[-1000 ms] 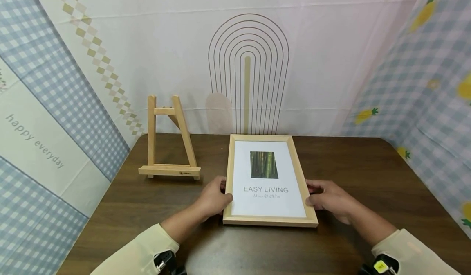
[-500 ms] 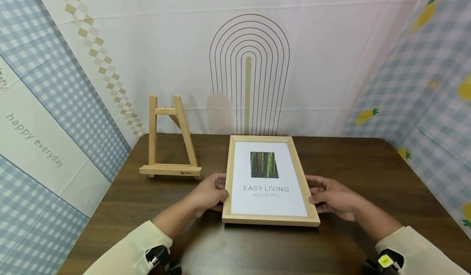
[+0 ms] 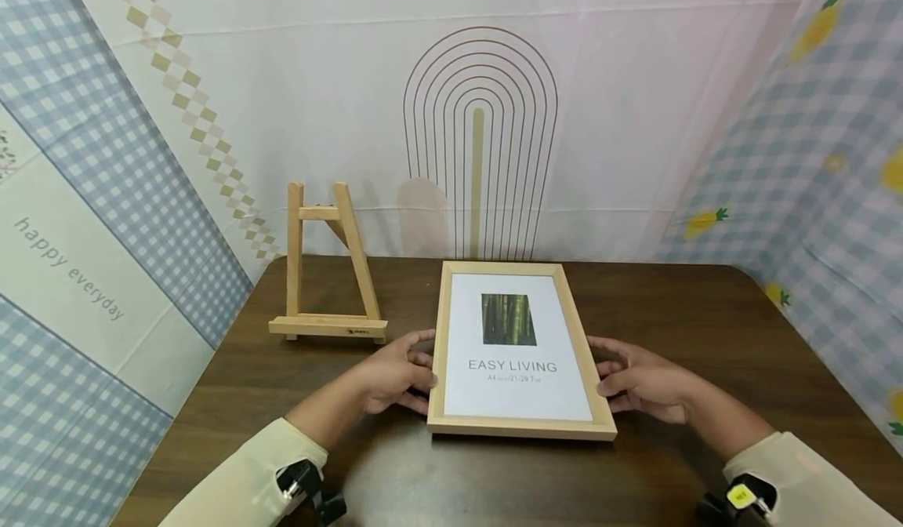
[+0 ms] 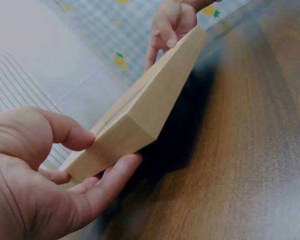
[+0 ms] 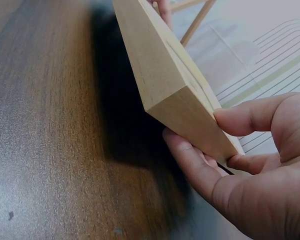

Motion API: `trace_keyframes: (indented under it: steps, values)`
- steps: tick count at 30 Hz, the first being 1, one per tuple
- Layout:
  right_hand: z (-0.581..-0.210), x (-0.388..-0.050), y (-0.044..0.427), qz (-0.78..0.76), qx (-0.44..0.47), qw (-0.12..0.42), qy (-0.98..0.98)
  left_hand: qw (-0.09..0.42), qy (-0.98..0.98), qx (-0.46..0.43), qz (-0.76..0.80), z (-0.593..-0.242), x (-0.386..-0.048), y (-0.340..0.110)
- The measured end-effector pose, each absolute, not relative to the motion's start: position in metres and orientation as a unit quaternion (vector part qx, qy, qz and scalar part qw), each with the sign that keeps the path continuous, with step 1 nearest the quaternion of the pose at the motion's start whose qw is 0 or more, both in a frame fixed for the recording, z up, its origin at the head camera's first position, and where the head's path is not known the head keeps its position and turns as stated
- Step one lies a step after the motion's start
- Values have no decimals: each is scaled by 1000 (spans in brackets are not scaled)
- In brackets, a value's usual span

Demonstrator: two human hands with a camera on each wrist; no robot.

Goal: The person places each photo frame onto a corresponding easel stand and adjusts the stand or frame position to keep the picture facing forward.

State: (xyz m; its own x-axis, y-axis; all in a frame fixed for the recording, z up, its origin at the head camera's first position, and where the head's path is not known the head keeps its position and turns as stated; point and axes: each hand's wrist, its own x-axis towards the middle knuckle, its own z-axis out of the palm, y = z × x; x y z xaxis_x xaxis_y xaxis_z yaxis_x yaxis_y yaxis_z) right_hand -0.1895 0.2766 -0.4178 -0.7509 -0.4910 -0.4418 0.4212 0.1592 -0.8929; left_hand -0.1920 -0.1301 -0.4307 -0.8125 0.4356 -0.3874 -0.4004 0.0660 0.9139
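Picture frame (image 3: 520,350), a hand pinching each side
So it's face up over the middle of the wooden surface (image 3: 522,480), far end right by the back edge. Left hand (image 3: 398,374) has the left side between thumb and fingers, right hand (image 3: 645,378) same on the right. Small wooden easel (image 3: 328,325) stands near the back left corner, patterned cloth (image 3: 331,103) behind.

Two hands (image 3: 397,372) (image 3: 647,384), one frame (image 3: 522,427), one easel (image 3: 328,326)

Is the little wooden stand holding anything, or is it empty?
The stand is empty: its ledge is bare in the head view. The left hand and right hand hold the picture frame.
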Motion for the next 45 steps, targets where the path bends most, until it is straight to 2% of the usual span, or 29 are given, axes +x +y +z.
trace_keyframes:
  steps: [21,45]
  values:
    - [-420,-186,276,-658,-17,347,668,310,650,15,694,-437,-195,-135]
    - [-421,-186,273,-639,-19,308,705,280,671,21,687,-432,-197,-132]
